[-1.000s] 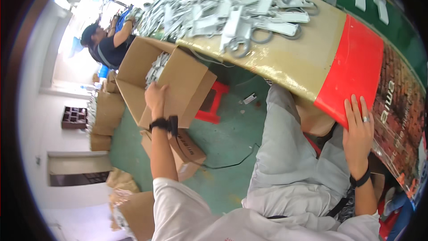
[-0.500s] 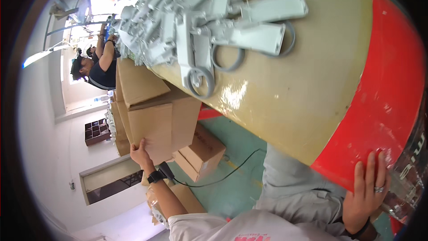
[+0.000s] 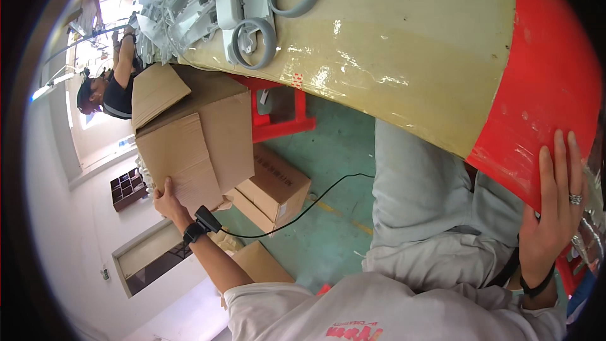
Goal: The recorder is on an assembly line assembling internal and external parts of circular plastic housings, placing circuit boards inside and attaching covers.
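Observation:
A large cardboard box [image 3: 228, 123] with raised flaps stands by the table's left edge. My left hand [image 3: 168, 204] grips its near lower edge, thumb on the outer face, the other fingers mostly hidden. On the red end of the table [image 3: 549, 57] my right hand [image 3: 555, 208] lies with fingers stretched out flat, holding nothing. White plastic parts [image 3: 226, 0] are heaped at the table's far left, some with grey rings [image 3: 272, 44] at their ends.
Another cardboard box [image 3: 278, 180] sits on the green floor under the table, near a red frame [image 3: 284, 127]. A black cable [image 3: 297, 216] runs from my left wrist. A co-worker [image 3: 120, 85] is at the far left. A brown compartment tray [image 3: 128, 189] is beyond the box.
In the picture, the table's parts and the box have shifted up and left, with my left hand still on the box. My right hand appears farther over the red tabletop end.

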`<action>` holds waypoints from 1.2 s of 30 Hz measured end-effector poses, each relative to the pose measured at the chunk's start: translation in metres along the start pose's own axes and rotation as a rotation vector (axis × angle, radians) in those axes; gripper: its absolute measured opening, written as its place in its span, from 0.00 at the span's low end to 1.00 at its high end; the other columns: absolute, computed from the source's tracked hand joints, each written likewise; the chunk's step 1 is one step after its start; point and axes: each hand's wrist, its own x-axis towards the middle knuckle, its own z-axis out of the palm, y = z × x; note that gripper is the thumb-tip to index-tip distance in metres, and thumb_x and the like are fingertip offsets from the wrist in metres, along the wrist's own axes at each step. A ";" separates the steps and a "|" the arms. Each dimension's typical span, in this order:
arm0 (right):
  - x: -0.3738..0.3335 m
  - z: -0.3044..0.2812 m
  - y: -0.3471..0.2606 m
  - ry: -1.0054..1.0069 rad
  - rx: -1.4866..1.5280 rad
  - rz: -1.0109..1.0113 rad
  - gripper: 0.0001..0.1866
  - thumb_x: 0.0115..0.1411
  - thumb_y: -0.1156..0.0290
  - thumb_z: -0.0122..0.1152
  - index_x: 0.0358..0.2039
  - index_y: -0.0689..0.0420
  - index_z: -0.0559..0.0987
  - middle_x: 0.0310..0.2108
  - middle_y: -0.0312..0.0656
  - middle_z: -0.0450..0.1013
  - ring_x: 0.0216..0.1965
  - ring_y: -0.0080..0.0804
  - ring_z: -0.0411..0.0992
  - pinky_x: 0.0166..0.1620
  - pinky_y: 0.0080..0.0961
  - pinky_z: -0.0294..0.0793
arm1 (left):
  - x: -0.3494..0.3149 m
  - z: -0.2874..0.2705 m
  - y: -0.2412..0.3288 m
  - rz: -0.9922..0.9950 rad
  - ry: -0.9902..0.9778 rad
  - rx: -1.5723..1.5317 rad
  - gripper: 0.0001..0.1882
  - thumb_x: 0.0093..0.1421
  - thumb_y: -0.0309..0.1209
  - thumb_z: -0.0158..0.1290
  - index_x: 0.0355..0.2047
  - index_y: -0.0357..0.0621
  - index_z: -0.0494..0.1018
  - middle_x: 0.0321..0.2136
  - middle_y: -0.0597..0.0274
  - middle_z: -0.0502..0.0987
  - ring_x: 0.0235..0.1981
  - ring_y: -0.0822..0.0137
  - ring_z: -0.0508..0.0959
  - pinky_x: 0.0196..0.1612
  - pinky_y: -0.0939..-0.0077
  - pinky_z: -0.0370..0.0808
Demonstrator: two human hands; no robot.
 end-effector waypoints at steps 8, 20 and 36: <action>0.001 -0.003 -0.013 0.025 0.034 0.071 0.25 0.46 0.84 0.51 0.49 0.61 0.73 0.54 0.48 0.67 0.58 0.48 0.63 0.54 0.43 0.60 | -0.033 -0.043 -0.030 0.066 -0.073 0.286 0.14 0.43 0.29 0.63 0.25 0.32 0.73 0.21 0.58 0.74 0.23 0.69 0.70 0.30 0.73 0.68; -0.002 -0.002 -0.015 0.067 0.020 0.092 0.26 0.47 0.85 0.52 0.50 0.61 0.70 0.56 0.48 0.65 0.60 0.49 0.60 0.56 0.47 0.57 | -0.037 -0.089 -0.027 -0.089 -0.532 0.144 0.17 0.48 0.28 0.57 0.38 0.33 0.72 0.34 0.54 0.76 0.37 0.65 0.75 0.41 0.72 0.71; 0.003 -0.006 -0.016 0.058 0.096 0.110 0.26 0.45 0.85 0.54 0.49 0.61 0.71 0.56 0.46 0.65 0.60 0.48 0.60 0.55 0.47 0.58 | 0.043 0.049 -0.043 0.129 -0.479 0.200 0.17 0.47 0.30 0.59 0.38 0.34 0.76 0.30 0.48 0.80 0.31 0.58 0.80 0.36 0.67 0.75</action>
